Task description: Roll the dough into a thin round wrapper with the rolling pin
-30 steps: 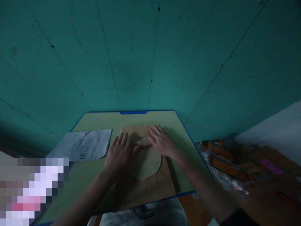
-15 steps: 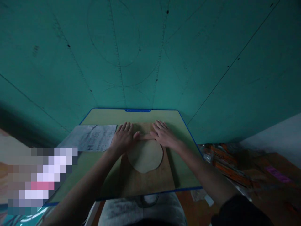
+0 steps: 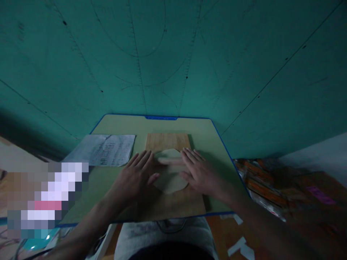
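A pale, flat round of dough (image 3: 171, 185) lies on a wooden board (image 3: 168, 140). Across its upper half runs a slim wooden rolling pin (image 3: 170, 161), slightly blurred. My left hand (image 3: 138, 175) is flat at the pin's left end, fingers stretched forward and thumb out over the dough's edge. Over the pin's right end lies my right hand (image 3: 198, 172), its fingers also extended and its thumb above the dough. Neither hand is wrapped round the pin, and both ends of it are partly hidden by the hands.
Under the board is a pale tabletop with a blue rim (image 3: 219, 141). A printed sheet of paper (image 3: 108, 150) lies on its left side. Behind stands a green wall (image 3: 162, 97) with drawn lines. Orange packages (image 3: 260, 184) and a cardboard box (image 3: 311, 187) are at right.
Both hands have come back towards me, and the rolling pin has moved from the dough's far edge onto the dough. The far end of the board now shows. The camera view has shifted slightly.
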`<action>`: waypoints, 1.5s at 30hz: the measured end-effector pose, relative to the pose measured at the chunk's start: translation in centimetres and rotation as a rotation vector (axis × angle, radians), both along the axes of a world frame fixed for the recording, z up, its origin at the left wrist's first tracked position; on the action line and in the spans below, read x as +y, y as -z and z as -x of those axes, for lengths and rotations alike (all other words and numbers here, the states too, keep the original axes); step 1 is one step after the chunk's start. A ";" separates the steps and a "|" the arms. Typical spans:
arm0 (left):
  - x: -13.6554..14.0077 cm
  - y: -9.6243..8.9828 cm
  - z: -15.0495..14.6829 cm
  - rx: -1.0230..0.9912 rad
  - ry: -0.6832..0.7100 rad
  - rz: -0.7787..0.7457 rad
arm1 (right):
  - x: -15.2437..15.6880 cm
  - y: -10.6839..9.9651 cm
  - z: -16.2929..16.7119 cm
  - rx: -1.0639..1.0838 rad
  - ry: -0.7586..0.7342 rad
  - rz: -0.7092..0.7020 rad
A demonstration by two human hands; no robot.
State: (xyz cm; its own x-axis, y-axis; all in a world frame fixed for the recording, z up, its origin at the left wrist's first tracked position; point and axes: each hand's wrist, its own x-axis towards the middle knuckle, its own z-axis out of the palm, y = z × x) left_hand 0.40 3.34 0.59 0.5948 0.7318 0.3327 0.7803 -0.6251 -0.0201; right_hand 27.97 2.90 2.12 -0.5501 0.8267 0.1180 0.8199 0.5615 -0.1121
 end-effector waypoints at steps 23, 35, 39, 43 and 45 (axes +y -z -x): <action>1.9 -1.0 -2.7 -0.066 -0.085 0.083 | 1.3 0.6 1.3 0.056 0.094 -0.038; -2.3 -1.2 -0.1 -0.158 0.015 0.050 | -4.1 -1.5 0.3 0.203 0.018 -0.110; 1.9 -0.7 -1.6 -0.073 -0.109 0.045 | 1.2 -1.2 2.6 0.145 0.146 -0.103; 0.1 0.0 -2.0 -0.034 -0.100 -0.026 | 0.6 0.1 3.4 0.068 0.196 -0.061; -2.7 0.4 -1.7 -0.024 -0.067 -0.094 | -2.1 0.5 3.0 0.078 0.160 -0.070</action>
